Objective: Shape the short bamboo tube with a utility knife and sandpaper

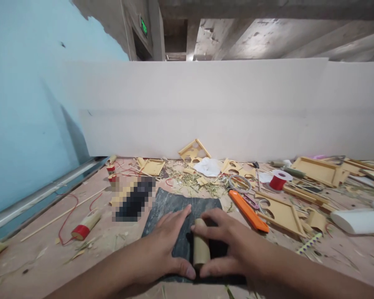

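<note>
A dark sheet of sandpaper, streaked with pale dust, lies flat on the table in front of me. On it rests a short bamboo tube, its length pointing away from me. My right hand grips the tube from the right, with fingers near the far end and thumb at the near end. My left hand lies spread on the sheet's left part, its thumb tip close to the tube's near end. That hand holds nothing.
Right of the sheet lie an orange utility knife, a wire coil, a red ribbon spool and a wooden tray. A red-banded bamboo piece with string lies left. Shavings litter the back, before a white partition.
</note>
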### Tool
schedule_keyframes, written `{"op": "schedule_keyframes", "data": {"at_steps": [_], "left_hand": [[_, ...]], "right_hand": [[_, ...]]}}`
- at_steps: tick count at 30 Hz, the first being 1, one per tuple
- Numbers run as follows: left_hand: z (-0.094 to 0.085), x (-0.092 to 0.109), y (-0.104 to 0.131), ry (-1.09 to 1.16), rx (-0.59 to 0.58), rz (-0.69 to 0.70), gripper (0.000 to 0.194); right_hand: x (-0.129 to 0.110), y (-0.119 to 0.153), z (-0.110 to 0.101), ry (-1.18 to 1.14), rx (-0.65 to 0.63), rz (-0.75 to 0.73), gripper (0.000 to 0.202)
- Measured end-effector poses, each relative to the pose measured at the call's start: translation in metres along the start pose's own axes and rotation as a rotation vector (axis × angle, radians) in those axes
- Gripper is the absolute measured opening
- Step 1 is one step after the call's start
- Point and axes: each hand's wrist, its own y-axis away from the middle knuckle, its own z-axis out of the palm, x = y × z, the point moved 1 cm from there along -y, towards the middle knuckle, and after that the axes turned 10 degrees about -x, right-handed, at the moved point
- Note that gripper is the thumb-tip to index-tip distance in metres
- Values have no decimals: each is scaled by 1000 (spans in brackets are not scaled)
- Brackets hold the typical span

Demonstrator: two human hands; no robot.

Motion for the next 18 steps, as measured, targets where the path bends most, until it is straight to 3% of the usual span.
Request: {"op": "schedule_keyframes", "data": {"at_steps": [5, 9, 13, 18], "left_hand": [[-2, 6, 1, -3, -5, -36, 125], [-2, 8, 2, 10, -16, -60, 129], [-1, 6, 2, 16, 0, -64, 126], [0, 3, 0, 16, -9, -75, 131]], "right_hand": [[-1, 2, -3, 56, 109, 174, 60], [-8, 3, -1, -1, -20, 0, 73], [-4, 2, -3, 41, 90, 151, 61], [-4, -1, 0, -5, -15, 19, 74]]}}
